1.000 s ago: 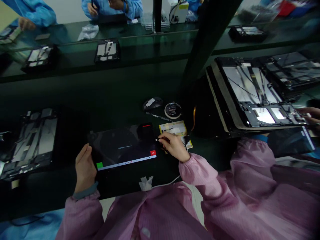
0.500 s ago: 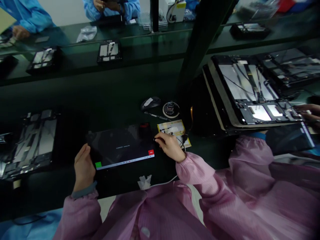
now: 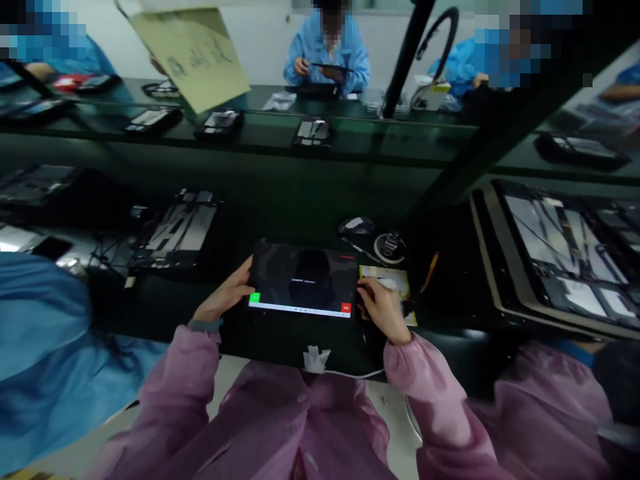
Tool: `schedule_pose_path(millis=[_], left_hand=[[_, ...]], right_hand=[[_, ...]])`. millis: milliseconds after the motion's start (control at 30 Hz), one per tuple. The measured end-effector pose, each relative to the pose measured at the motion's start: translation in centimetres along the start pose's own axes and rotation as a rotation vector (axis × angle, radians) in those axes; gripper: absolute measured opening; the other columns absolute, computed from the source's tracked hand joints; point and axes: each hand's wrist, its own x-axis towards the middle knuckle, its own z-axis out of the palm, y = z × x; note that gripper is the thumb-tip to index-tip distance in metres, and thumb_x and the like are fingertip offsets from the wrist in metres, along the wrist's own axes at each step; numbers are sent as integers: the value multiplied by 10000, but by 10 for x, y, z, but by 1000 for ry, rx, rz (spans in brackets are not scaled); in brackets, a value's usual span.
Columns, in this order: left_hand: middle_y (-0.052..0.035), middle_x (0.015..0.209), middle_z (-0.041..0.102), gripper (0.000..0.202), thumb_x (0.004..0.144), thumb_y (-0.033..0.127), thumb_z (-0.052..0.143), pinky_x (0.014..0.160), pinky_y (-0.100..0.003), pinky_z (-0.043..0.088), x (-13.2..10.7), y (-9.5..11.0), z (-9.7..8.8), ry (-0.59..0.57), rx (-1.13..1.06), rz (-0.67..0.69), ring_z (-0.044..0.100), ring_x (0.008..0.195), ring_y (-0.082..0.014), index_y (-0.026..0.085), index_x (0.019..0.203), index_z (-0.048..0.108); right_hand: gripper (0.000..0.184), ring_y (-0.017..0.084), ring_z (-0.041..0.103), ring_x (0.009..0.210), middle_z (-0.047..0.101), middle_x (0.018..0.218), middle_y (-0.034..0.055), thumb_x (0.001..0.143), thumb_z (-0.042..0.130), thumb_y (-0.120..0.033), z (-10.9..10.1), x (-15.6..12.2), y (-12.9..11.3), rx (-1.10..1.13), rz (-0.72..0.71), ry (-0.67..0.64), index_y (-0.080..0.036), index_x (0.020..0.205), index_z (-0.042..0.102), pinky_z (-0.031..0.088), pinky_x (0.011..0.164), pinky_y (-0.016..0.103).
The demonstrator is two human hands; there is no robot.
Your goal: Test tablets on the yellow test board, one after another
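A dark tablet point(image 3: 305, 267) lies in front of me, its screen lit with a green box at the lower left, a red box at the lower right and a white bar along the bottom. My left hand point(image 3: 227, 293) grips its left edge, with the thumb over the lower corner. Beside the right edge, my right hand point(image 3: 385, 307) has its thumb and index finger closed together; what lies between them is too small to make out. Under and behind that hand is a flat yellow-edged piece point(image 3: 395, 275). Behind it sit a round white-rimmed object point(image 3: 389, 247), a pen point(image 3: 359, 248) and a mouse point(image 3: 356, 225).
Opened device shells stand at left point(image 3: 177, 230) and in a padded stack point(image 3: 560, 247) at right. Several smaller units, one a black shell point(image 3: 313, 132), line the rear shelf. A dark post point(image 3: 480, 100) slants at right. Co-workers in blue sit opposite; neighbours' sleeves point(image 3: 555, 393) are close.
My view has swung left and up, so the tablet appears further right and more of the rear shelf shows. Both hands stay at the tablet's sides.
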Motion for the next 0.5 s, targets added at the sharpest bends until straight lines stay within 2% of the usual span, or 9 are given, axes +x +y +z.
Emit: schedule_pose_path(millis=[33, 133, 267, 367, 500], left_hand=[[-114, 1424, 519, 997, 680, 175, 730, 1112, -408, 350, -1, 3, -1, -85, 4, 4, 461, 1325, -301, 231, 1535, 222], [-121, 1453, 485, 1051, 739, 172, 709, 1081, -397, 369, -3, 9, -4, -228, 28, 10, 488, 1298, -297, 257, 1552, 50], [-144, 1369, 552, 1106, 786, 217, 702, 957, -403, 441, -3, 12, -10, -361, 102, -37, 610, 1113, -278, 273, 1522, -121], [-139, 1271, 606, 1123, 793, 233, 701, 902, -397, 456, -1, 13, -13, -410, 140, -25, 639, 1012, -259, 283, 1508, -164], [-140, 1169, 633, 1112, 790, 247, 692, 871, -415, 469, 0, 10, -14, -402, 204, -52, 643, 946, -255, 272, 1522, -145]], right_hand=[[206, 195, 652, 770, 691, 857, 50, 895, 464, -286, -1, 1, 0, -14, -2, -1, -211, 994, 628, 485, 728, 303], [217, 213, 659, 762, 703, 850, 63, 881, 462, -314, -5, 3, -2, -57, 11, 1, -207, 969, 629, 482, 712, 320], [232, 227, 654, 685, 696, 764, 60, 853, 461, -353, -9, 5, -7, -80, 68, 0, -208, 938, 622, 476, 649, 337], [249, 221, 642, 635, 692, 747, 61, 847, 454, -372, -11, 5, -11, -75, 85, -4, -207, 931, 619, 483, 643, 346], [267, 212, 637, 617, 686, 733, 56, 846, 456, -388, -11, 5, -12, -89, 109, -4, -199, 938, 621, 486, 650, 346]])
